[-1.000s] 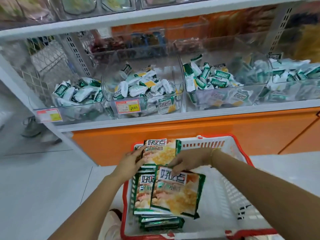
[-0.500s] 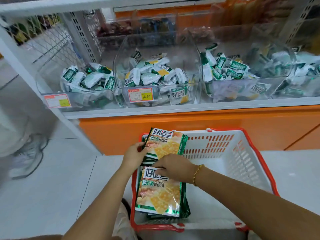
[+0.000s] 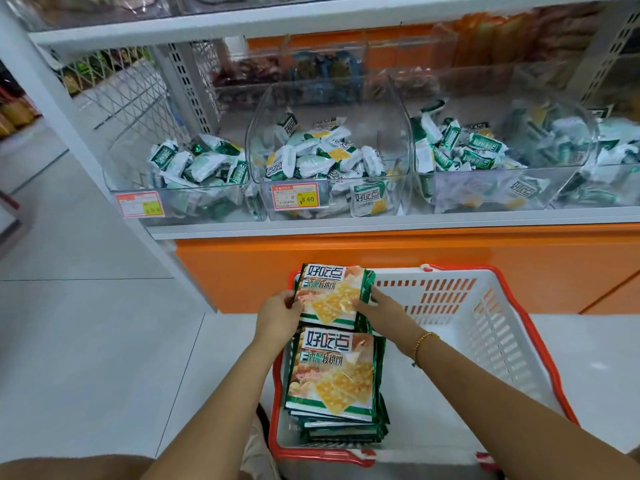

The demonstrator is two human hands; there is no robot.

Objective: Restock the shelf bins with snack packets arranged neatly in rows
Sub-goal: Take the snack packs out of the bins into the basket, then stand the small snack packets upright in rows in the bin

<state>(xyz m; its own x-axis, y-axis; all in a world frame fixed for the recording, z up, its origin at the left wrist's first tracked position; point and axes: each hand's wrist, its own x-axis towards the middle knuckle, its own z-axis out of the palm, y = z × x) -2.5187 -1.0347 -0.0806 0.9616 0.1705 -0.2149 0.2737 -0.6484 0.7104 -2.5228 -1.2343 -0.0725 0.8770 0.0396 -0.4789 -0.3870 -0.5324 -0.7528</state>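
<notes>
A green-edged snack packet (image 3: 330, 292) with yellow crackers printed on it is held over the far left end of a white basket with a red rim (image 3: 491, 327). My left hand (image 3: 278, 315) grips its left edge and my right hand (image 3: 384, 315) grips its right edge. Below it in the basket lies a stack of the same packets (image 3: 334, 379). On the shelf above stand clear bins: the left bin (image 3: 180, 199), the middle bin (image 3: 329, 199) and the right bin (image 3: 491, 192) hold loose small white-and-green packets.
An orange panel (image 3: 381, 268) runs under the white shelf edge (image 3: 381, 225). Price tags (image 3: 295, 196) are stuck on the bin fronts. A white shelf post (image 3: 86, 133) slants down at the left, with pale tiled floor (image 3: 86, 323) beside it.
My right hand left the lower packet and took the right edge of the upper packet, so both hands hold it now. The view has shifted slightly toward the shelf.
</notes>
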